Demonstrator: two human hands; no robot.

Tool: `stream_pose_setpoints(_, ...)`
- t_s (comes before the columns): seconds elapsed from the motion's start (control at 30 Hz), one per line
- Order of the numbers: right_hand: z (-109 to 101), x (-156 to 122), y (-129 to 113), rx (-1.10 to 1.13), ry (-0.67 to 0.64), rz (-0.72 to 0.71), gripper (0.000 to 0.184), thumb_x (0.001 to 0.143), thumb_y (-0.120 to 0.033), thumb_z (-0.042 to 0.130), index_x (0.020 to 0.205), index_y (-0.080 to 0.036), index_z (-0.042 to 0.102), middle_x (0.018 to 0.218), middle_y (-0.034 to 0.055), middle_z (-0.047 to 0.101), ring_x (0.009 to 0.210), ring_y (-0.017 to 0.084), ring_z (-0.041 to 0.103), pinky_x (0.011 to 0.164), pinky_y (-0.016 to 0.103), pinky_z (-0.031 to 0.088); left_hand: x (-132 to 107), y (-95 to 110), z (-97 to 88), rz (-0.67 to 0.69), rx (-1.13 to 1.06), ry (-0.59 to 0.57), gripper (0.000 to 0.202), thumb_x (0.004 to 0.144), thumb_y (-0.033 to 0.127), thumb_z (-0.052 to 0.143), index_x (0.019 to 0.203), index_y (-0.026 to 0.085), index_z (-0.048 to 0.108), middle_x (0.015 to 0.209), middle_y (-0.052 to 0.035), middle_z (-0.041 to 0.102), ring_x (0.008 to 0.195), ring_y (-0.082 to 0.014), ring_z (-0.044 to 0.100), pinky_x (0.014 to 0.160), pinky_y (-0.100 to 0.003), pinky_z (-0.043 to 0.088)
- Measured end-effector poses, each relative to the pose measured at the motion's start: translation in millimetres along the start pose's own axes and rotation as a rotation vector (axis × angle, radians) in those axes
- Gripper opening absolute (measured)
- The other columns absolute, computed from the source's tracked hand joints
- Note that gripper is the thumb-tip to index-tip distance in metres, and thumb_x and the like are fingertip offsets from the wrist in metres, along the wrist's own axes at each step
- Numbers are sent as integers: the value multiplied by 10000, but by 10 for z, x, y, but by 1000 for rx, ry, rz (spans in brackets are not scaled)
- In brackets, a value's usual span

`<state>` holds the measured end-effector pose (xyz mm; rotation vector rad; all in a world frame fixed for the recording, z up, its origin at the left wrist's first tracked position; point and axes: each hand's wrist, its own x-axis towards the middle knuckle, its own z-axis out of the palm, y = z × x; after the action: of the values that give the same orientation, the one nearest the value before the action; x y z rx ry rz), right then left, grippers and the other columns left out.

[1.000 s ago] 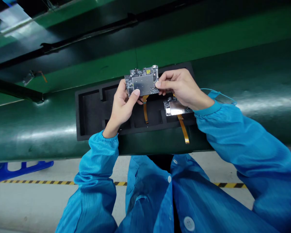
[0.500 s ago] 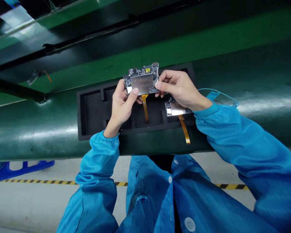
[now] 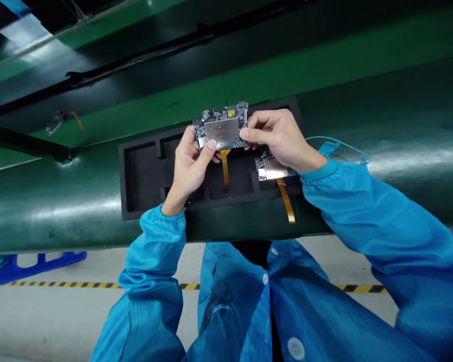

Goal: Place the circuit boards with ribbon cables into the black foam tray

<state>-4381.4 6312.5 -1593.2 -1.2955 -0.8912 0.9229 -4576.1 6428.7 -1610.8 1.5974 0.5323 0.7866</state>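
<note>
Green conveyor belt (image 3: 362, 100) spans the whole view, glossy, running left to right in front of me. Black foam tray (image 3: 143, 171) lies on its near edge, divided into rectangular pockets; the left pockets hold nothing I can make out. My blue sleeves come in from below, one on each side. My left hand (image 3: 189, 168) grips the circuit board (image 3: 222, 131) at its left edge, thumb pressed on the lower left corner of the front face, fingers behind. My right hand (image 3: 281, 138) pinches the same board at its right edge, thumb and forefinger closed on it. The board is lifted above the tray's middle pocket, tilted toward me, metal shield plate facing up. An orange flex cable (image 3: 225, 173) hangs from its lower edge down into that pocket. A second board (image 3: 274, 168) sits in the right pocket, partly under my right wrist, its own orange ribbon (image 3: 287, 201) trailing over the tray's near rim onto the belt.
</note>
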Motion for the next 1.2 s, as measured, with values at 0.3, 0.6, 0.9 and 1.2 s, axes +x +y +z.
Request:
stream_pose_setpoints(0.3, 16, 39, 72, 51, -47, 55, 618, 651, -737, 994, 821, -247, 659, 708, -8, 624, 757, 192, 690, 586, 300, 519, 34, -5, -46, -37, 6, -17, 579, 880, 706, 834, 1216, 264, 667, 932, -34, 760, 902, -233, 811, 732, -329, 687)
stream_pose_setpoints(0.6, -36, 95, 177, 69, -62, -15, 684, 679, -604, 1036, 1038, -243, 579, 749, -47, 589, 696, 141, 619, 579, 266, 529, 50, -120, -89, -12, 70, -87, 576, 927, 688, 796, 1271, 262, 616, 932, -13, 772, 837, -186, 800, 741, -297, 684)
stream_pose_setpoints(0.9, -70, 123, 260, 36, -83, -5, 649, 768, -502, 1002, 1083, -251, 492, 800, -45, 566, 690, 138, 608, 577, 272, 526, 41, -227, -145, -55, 110, -94, 604, 924, 672, 810, 1299, 276, 549, 835, 18, 742, 726, -159, 772, 636, -250, 641)
stream_pose_setpoints(1.2, -30, 94, 320, -216, 58, -123, 325, 923, -344, 808, 1105, -249, 556, 950, -2, 681, 613, 121, 580, 528, 280, 485, 64, -292, -220, -216, 112, 7, 805, 914, 632, 847, 1509, 288, 429, 834, 21, 724, 571, -141, 730, 548, -239, 591)
